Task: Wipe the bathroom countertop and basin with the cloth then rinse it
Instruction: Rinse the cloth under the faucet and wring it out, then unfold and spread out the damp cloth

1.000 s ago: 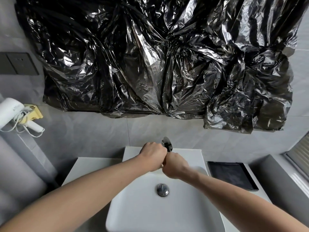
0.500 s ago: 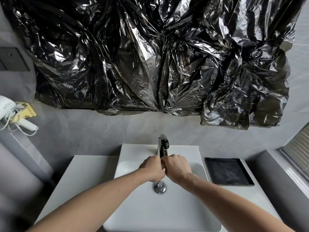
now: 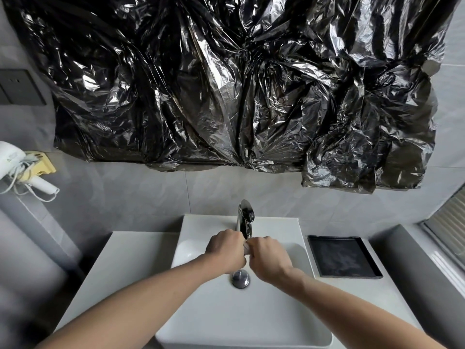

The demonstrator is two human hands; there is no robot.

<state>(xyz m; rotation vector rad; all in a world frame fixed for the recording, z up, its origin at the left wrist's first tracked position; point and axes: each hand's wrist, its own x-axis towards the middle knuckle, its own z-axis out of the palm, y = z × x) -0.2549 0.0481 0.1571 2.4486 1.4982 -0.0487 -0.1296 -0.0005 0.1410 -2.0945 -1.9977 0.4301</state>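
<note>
My left hand (image 3: 226, 250) and my right hand (image 3: 268, 258) are fisted side by side over the white basin (image 3: 201, 311), just under the chrome faucet (image 3: 245, 219). Between the two fists a small strip of pale cloth (image 3: 247, 249) shows; both hands grip it and most of it is hidden inside them. The round metal drain (image 3: 240, 278) lies directly below the hands. The white countertop (image 3: 125, 263) stretches left of the basin. I cannot tell whether water is running.
A black tray (image 3: 344, 258) lies on the counter right of the basin. Crinkled black plastic (image 3: 226, 84) covers the wall above. A white hair dryer (image 3: 15, 170) hangs at the left wall, and a window sill (image 3: 442, 248) is at the right.
Both hands have come down and toward me from the faucet top to a spot under its spout, staying pressed together. The cloth now shows between them.
</note>
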